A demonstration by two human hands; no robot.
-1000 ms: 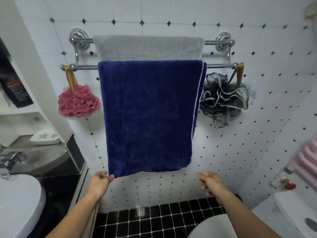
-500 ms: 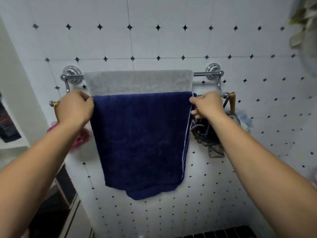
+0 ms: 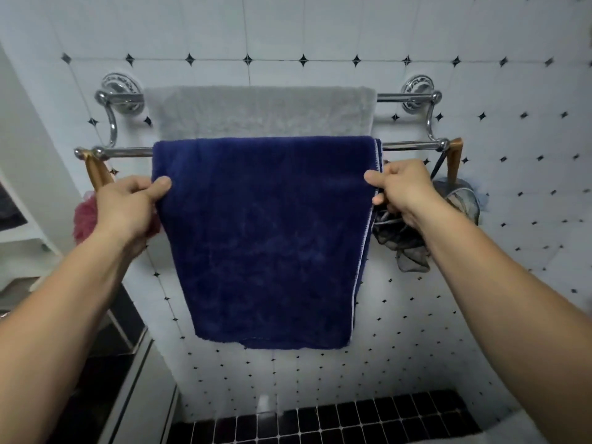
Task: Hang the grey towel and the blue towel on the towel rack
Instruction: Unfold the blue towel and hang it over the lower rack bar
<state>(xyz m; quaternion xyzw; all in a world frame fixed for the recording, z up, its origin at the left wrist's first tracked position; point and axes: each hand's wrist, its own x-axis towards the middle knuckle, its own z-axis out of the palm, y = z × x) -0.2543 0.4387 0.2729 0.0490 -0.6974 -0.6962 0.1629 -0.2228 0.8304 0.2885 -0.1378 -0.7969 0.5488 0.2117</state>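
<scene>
Blue towel (image 3: 266, 238) draped over the front, lower bar of the chrome towel rack (image 3: 410, 144), folded across it, long axis hanging straight down toward the black floor tiles (image 3: 336, 421). Half a second ago both hands sat up at the bar itself; now they are lower, on the towel's side edges just beneath the bar. A second ago they were at the bottom hem. Towel is dark navy, plush, with a pale stitched edge down its right side; a back layer shows slightly below the front hem.

Left hand (image 3: 125, 206) pinches the left edge, thumb in front, fingers curled behind the cloth. Right hand (image 3: 400, 190) grips the right edge likewise, thumb over the front face.

Grey towel (image 3: 259, 112) hangs on the upper, rear bar, behind and above the blue one, its lower part hidden.

Pink bath pouf (image 3: 84, 219) hangs at the left end of the lower bar, partly behind the left hand; dark mesh pouf (image 3: 403, 248) at the right end. White wall tiles (image 3: 496, 219) with small black diamonds behind.
</scene>
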